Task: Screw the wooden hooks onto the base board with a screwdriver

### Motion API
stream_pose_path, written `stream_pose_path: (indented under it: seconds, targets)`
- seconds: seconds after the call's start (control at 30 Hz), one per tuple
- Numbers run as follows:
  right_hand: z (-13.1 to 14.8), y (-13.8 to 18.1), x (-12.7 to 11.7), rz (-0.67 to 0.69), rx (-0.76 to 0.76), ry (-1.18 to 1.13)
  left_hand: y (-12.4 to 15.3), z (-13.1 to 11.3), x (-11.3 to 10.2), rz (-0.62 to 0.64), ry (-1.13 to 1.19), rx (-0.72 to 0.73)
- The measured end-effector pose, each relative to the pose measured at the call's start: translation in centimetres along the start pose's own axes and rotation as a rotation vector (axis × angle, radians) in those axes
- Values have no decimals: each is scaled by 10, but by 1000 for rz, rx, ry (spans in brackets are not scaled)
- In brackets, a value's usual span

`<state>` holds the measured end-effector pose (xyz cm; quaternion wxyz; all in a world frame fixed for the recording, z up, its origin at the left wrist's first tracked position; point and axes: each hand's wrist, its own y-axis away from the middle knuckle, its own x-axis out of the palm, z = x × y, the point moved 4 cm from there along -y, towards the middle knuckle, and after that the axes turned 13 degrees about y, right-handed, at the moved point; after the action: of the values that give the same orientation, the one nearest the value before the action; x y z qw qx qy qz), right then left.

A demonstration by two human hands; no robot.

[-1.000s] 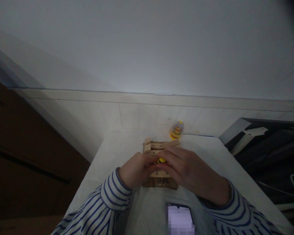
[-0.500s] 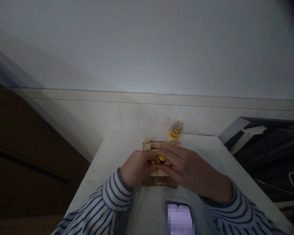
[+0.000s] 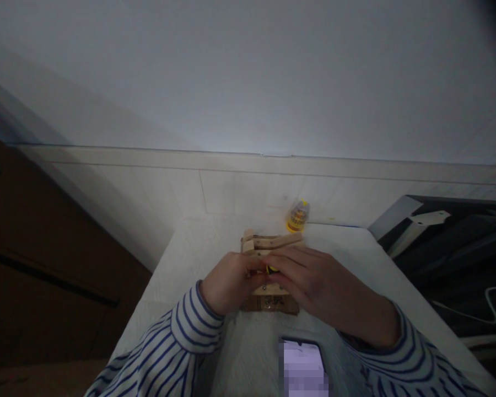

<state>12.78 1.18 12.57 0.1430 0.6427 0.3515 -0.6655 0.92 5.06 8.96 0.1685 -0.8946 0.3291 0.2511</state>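
One view only, worn on the head, aimed forward and down. The wall (image 3: 248,82) is taken in across the upper half; the table (image 3: 177,259) is seen close below, with left hand (image 3: 227,284) and right hand (image 3: 318,286) at lower centre.

No writing can be read. The wooden assembly (image 3: 269,301) carries dark printed marks on its near face, too blurred to make out. The small yellow bottle (image 3: 297,216) at its 1 o'clock bears an equally illegible label.
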Motion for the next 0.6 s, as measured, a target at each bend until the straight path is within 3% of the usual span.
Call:
stream_pose_path:
  seconds: [0.23,0.6]
  targets:
    - [-1,3,1,-23,23,-4,-1,-4,1,60,68,98]
    - [-1,0,2,-10,26,-33,-1,-4,-1,51,27,94]
